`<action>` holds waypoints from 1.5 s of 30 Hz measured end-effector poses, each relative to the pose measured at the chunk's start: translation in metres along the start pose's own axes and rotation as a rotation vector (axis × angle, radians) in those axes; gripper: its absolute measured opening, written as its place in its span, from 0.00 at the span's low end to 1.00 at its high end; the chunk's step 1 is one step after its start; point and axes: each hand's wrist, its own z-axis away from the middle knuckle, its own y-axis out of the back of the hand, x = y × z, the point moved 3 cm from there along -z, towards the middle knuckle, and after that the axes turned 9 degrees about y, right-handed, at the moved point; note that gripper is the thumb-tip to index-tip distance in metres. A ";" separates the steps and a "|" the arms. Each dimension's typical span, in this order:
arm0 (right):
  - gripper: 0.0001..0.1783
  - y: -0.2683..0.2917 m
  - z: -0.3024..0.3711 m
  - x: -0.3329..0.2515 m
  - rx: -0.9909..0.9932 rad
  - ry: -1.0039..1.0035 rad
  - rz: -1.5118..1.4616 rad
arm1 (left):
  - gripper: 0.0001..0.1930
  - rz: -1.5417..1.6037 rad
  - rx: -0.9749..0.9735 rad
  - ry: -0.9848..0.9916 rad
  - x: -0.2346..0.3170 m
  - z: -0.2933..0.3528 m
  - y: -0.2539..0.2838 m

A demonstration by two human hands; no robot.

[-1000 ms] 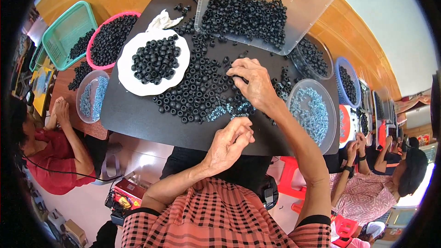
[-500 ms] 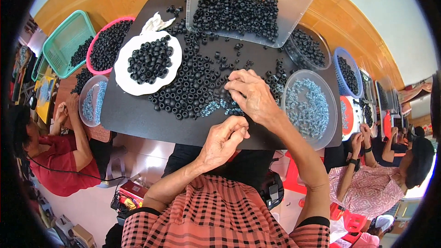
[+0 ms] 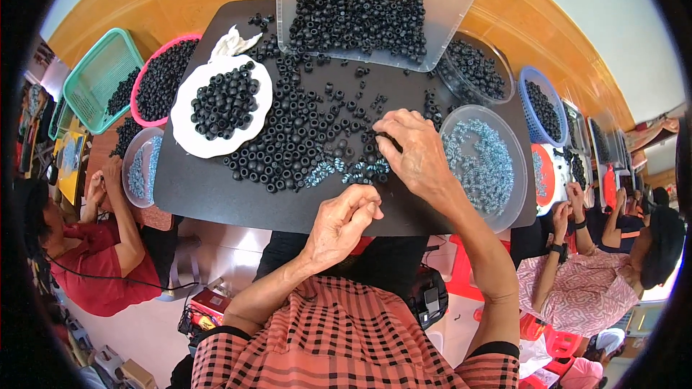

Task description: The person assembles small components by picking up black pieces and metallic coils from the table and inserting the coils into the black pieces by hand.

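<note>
My left hand (image 3: 342, 225) is closed just over the near edge of the dark table (image 3: 202, 198), thumb against curled fingers; whatever it holds is hidden. My right hand (image 3: 417, 150) hovers low at the right side of a loose spread of small black ring-shaped pieces (image 3: 288, 140). Its fingers are bent, with a gap between thumb and forefinger, and nothing shows in it. Between the hands and the spread lies a short row of small blue-and-white ringed pieces (image 3: 339, 168). More of these fill a clear round tub (image 3: 516, 194) to the right of my right hand.
A scalloped white plate (image 3: 189, 140) heaped with black pieces stands at left, a crumpled white cloth (image 3: 232, 43) behind it. A large clear bin (image 3: 461, 0) spills black pieces at the back, beside a clear bowl (image 3: 510, 83). Co-workers sit at left (image 3: 101, 252) and right (image 3: 569, 288).
My right hand has moved to the right, uncovering black pieces and more of the blue-and-white ones. My left hand stays closed in nearly the same place. The whole view has shifted slightly.
</note>
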 end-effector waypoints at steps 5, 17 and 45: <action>0.06 -0.008 -0.012 0.013 -0.031 -0.036 -0.024 | 0.05 0.008 -0.003 -0.015 -0.003 -0.001 0.000; 0.12 -0.043 -0.087 0.070 -0.020 0.045 -0.049 | 0.06 0.030 -0.028 -0.049 -0.009 -0.001 0.000; 0.13 -0.007 0.069 -0.045 0.311 -0.224 -0.806 | 0.15 0.023 0.186 -0.178 -0.010 0.000 -0.003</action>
